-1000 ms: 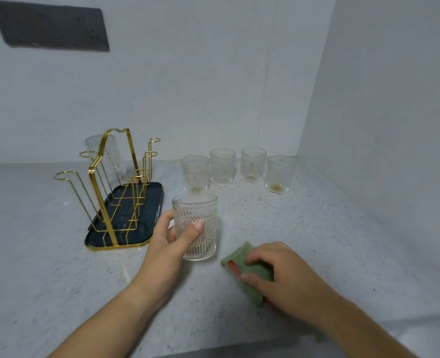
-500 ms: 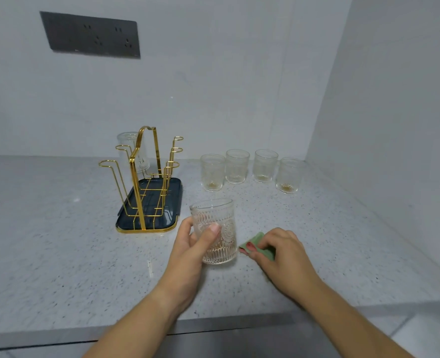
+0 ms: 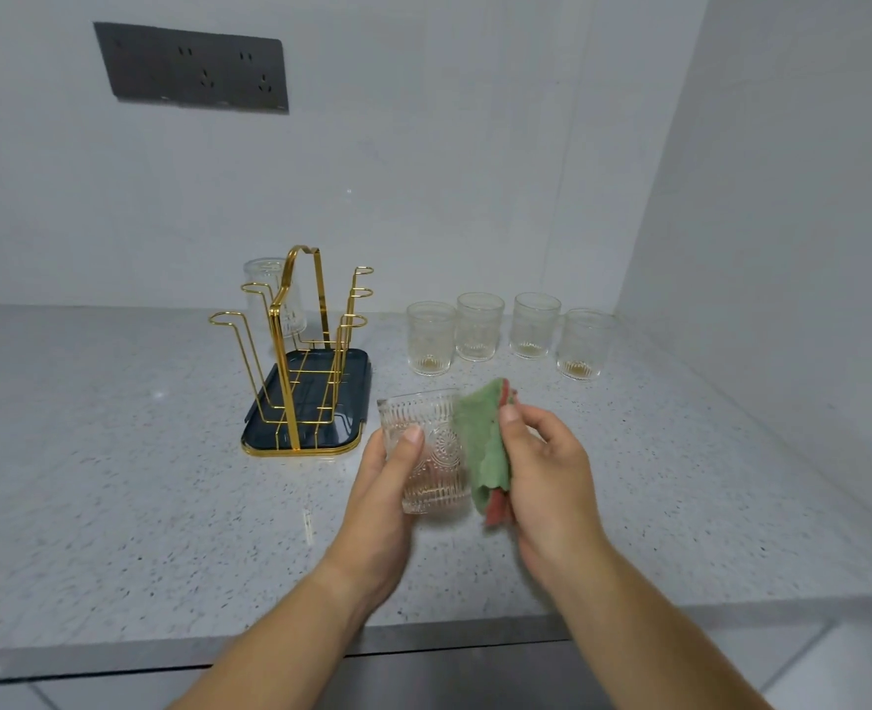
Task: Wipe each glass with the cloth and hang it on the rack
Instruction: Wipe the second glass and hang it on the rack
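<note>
- Green cloth (image 3: 482, 443), pink on its other face, is what I have pinched between the thumb and curled fingers of the right hand (image 3: 546, 468). It lies against the right side of the patterned glass (image 3: 429, 453).
- My left hand (image 3: 388, 484) grips that patterned glass mouth up and leaning slightly, with the thumb across the front and the fingers curled round the back.
- Both hands meet over the counter (image 3: 116, 479), nearer its front edge than its back.
- Just left of them, the gold wire rack (image 3: 295, 345) stands on a dark tray (image 3: 357, 386).
- A hung glass (image 3: 270, 294) sits upside down on a prong at the rack's back left.
- A row of glasses (image 3: 480, 326), four in all, stands upright toward the counter's back right corner, well apart from my hands.
</note>
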{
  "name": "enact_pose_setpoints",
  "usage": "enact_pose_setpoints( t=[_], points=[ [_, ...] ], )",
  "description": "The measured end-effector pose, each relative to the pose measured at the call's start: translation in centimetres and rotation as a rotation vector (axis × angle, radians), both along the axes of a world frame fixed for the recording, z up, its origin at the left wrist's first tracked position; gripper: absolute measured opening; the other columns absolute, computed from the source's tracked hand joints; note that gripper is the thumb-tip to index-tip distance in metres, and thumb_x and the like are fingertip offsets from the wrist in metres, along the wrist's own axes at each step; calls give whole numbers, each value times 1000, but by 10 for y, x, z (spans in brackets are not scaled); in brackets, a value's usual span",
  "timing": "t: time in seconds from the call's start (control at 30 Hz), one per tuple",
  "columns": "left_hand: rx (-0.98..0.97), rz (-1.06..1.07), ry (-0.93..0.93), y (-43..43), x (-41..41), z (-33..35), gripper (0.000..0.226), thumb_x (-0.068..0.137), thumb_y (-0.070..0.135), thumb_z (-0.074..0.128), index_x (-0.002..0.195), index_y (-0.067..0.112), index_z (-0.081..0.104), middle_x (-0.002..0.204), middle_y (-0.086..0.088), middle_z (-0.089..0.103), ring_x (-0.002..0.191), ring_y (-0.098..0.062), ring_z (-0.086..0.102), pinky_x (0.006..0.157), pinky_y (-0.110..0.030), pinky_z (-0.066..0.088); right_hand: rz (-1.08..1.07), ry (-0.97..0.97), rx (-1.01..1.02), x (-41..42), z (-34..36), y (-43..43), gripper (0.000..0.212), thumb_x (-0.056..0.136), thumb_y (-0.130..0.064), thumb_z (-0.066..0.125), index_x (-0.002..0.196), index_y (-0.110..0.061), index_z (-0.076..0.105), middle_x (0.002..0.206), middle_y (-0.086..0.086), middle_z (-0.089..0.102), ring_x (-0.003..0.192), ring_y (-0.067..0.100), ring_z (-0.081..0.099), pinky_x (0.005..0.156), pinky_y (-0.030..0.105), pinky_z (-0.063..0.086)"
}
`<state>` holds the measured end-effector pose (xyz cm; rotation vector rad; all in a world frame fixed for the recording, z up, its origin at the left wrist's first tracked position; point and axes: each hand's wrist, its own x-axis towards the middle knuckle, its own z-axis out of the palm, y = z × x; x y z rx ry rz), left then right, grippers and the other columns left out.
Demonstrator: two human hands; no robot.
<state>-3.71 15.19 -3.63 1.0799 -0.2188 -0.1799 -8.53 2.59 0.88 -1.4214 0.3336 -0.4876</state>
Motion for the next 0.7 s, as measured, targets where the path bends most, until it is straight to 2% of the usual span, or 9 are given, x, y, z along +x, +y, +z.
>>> enact_pose_setpoints(
  t=[0.1, 0.17, 0.23, 0.3, 0.37, 0.43, 0.5, 0.6, 0.7],
  points=[
    [-32, 18, -17, 1, -1, 1, 61, 93, 45, 64, 136, 3, 52, 113, -18, 71, 97, -35, 69, 77, -47, 56, 166, -67, -108, -5, -7, 27, 28, 107, -29, 50, 128, -33, 67, 106, -4, 79, 83, 12, 77, 58, 25, 58],
    [-65, -4, -24, 4, 1, 0, 59, 95, 45, 58, 134, 1, 52, 103, -14, 69, 83, -26, 68, 62, -38, 53, 265, -105, -190, -14, -17, 36, 36, 109, -29, 44, 141, -40, 55, 126, -14, 72, 109, 9, 72, 77, 21, 58],
    [-71, -24, -32, 5, 1, -1, 55, 94, 45, 58, 130, 3, 57, 106, -13, 71, 91, -27, 70, 75, -42, 56, 311, -119, -318, -25, -31, 39, 49, 107, -37, 43, 154, -46, 32, 153, -24, 47, 141, 10, 49, 113, 37, 46],
    [-55, -18, -30, 5, 0, -1, 50, 93, 45, 60, 126, 7, 60, 109, -12, 73, 101, -27, 72, 86, -41, 57, 337, -118, -464, -36, -43, 39, 64, 101, -43, 42, 158, -43, 13, 165, -29, 19, 154, 0, 18, 127, 41, 24],
    [-32, -21, -18, 5, 0, -3, 53, 92, 47, 61, 127, 7, 59, 113, -15, 74, 108, -32, 73, 89, -41, 58, 349, -117, -551, -42, -47, 37, 72, 99, -47, 41, 160, -39, 5, 167, -30, 5, 154, -7, 3, 129, 38, 16],
    [4, -23, -40, 4, 0, -4, 56, 92, 50, 63, 130, 8, 58, 122, -19, 72, 118, -40, 68, 101, -51, 55, 367, -143, -540, -37, -37, 33, 69, 102, -46, 40, 160, -38, 4, 166, -31, 3, 153, -8, 1, 129, 37, 13],
    [48, -20, -78, 2, 0, -4, 57, 91, 51, 63, 133, 12, 59, 129, -20, 69, 123, -39, 65, 109, -60, 48, 352, -143, -466, -23, -20, 27, 64, 105, -48, 38, 161, -38, 8, 165, -33, 12, 152, -11, 7, 129, 37, 14],
    [59, 6, -79, 2, -3, -1, 60, 92, 51, 60, 137, 11, 58, 131, -18, 69, 123, -37, 66, 108, -58, 49, 329, -146, -412, -6, -5, 29, 56, 106, -43, 37, 159, -42, 18, 156, -41, 24, 149, -14, 16, 129, 38, 18],
    [6, 25, -3, 8, -1, 1, 68, 91, 55, 60, 139, 6, 58, 134, -25, 66, 128, -41, 62, 114, -60, 43, 367, -160, -542, -17, -27, 42, 61, 107, -43, 32, 161, -41, 2, 166, -33, 0, 154, -7, -2, 129, 44, 9]
  ],
)
